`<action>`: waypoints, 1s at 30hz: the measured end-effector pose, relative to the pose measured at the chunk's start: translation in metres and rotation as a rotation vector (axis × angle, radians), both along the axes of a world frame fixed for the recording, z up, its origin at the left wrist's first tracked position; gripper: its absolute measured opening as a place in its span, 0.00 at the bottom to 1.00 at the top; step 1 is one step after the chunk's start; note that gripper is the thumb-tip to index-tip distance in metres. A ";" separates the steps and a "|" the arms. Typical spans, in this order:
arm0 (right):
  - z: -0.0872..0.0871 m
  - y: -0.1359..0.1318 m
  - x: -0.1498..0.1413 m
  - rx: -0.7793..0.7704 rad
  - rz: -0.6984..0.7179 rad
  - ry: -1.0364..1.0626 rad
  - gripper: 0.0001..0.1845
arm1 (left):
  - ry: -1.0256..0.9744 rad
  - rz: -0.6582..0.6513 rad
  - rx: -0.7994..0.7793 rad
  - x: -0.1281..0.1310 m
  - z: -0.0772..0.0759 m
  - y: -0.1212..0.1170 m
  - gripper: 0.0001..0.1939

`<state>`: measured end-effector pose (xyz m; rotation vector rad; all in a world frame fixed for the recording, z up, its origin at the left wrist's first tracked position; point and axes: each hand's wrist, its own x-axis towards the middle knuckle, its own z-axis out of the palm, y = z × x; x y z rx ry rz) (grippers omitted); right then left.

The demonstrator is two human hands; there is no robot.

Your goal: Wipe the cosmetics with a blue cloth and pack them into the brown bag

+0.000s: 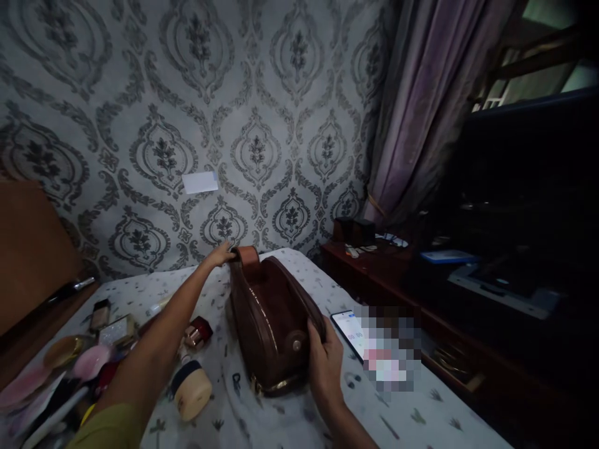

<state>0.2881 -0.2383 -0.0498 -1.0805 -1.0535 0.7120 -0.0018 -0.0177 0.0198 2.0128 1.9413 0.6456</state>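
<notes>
While our left grip seems closed on the far end of the brown bag and our right grip clasps its near rim, we should tension both evenly.

My view, head camera: bag on the cloth, near centre. Left grip at its far end, right grip at its near right side. Phone on the cloth, just right of the right grip. Left of the bag I log a small bottle, a capped container nearer me; farther left, cosmetics, partly behind the left forearm. Wall behind, card on it. Worktop right of the cloth.
</notes>
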 end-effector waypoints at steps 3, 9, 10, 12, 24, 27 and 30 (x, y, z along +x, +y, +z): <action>0.001 0.003 0.002 -0.019 0.026 -0.045 0.21 | 0.064 0.010 -0.012 -0.015 0.013 -0.028 0.19; -0.002 -0.003 0.011 -0.020 -0.003 -0.157 0.30 | 0.172 -0.010 0.035 -0.067 0.025 -0.136 0.25; -0.002 -0.009 0.012 0.030 -0.050 -0.184 0.30 | 0.184 -0.009 0.042 -0.079 0.026 -0.162 0.26; 0.002 -0.025 0.009 0.238 -0.142 -0.286 0.26 | 0.209 0.023 0.047 -0.101 0.027 -0.222 0.29; -0.038 -0.054 -0.124 0.418 0.683 -0.945 0.27 | 0.391 0.518 0.073 -0.129 -0.094 -0.495 0.35; -0.049 -0.042 -0.156 0.356 0.628 -0.994 0.31 | 0.369 0.577 0.114 -0.123 -0.126 -0.499 0.38; -0.054 -0.035 -0.178 0.378 0.589 -0.992 0.35 | 0.339 0.528 0.191 -0.124 -0.133 -0.476 0.38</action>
